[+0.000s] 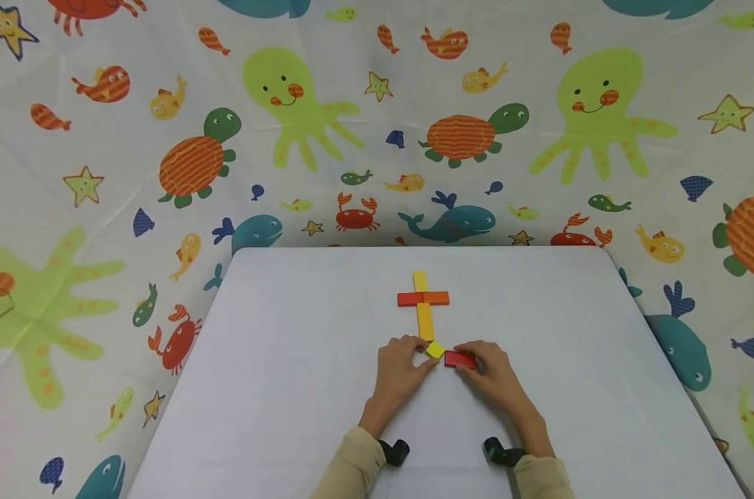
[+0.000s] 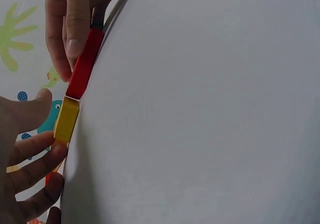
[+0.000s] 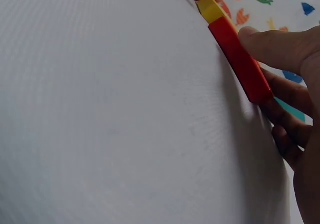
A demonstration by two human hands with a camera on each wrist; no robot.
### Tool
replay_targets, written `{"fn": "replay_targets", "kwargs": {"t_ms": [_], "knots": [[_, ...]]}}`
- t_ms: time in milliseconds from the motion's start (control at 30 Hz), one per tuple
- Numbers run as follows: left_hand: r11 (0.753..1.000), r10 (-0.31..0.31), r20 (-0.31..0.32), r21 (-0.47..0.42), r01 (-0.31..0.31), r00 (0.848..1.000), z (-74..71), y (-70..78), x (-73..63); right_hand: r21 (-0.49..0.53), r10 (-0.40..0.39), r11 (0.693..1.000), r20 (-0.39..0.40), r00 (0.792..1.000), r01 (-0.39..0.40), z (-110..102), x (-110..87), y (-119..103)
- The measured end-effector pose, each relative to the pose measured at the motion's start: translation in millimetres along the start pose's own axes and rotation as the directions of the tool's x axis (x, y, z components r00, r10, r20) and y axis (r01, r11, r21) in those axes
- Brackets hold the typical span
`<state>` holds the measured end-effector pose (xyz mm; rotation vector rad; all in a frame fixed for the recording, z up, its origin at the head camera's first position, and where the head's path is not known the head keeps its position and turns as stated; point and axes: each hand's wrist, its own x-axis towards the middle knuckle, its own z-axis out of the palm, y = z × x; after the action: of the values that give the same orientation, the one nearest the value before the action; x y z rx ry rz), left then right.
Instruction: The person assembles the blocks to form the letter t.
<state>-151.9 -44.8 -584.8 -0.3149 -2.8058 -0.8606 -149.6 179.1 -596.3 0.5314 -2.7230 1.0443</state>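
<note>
At the table's middle, my left hand (image 1: 400,367) has its fingers touching a small yellow cube (image 1: 435,350). In the left wrist view the left thumb (image 2: 37,106) stands off that cube, with a gap between. My right hand (image 1: 492,371) pinches a red rectangular block (image 1: 460,359), thumb on the near side and fingers (image 3: 285,114) behind. The red block's left end sits close against the yellow cube, as the right wrist view shows. Just beyond the cube lies a long yellow block (image 1: 425,322), the lower part of a cross of blocks.
Farther up the cross are a red block (image 1: 409,299), an orange block (image 1: 437,298) and another yellow block (image 1: 420,281). All lie on a white table (image 1: 290,388). Behind it hangs a sea-animal print cloth (image 1: 352,145). Dark wrist cameras (image 1: 396,452) sit at both cuffs.
</note>
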Motion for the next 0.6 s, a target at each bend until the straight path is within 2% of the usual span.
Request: {"fn": "replay_targets", "kwargs": {"t_ms": [233,600], "knots": [[0.998,0.017,-0.026,0.065,-0.015,1.0,3.5,5.7,-1.1,-0.002,0.005,1.0,-0.018,1.0,-0.005,2.9,1.8,0.9],[0.989,-0.034,-0.015,0.144,0.035,0.999,9.2,9.4,-0.5,-0.001,0.008,1.0,-0.039,0.999,-0.008,5.3,0.9,-1.0]]}}
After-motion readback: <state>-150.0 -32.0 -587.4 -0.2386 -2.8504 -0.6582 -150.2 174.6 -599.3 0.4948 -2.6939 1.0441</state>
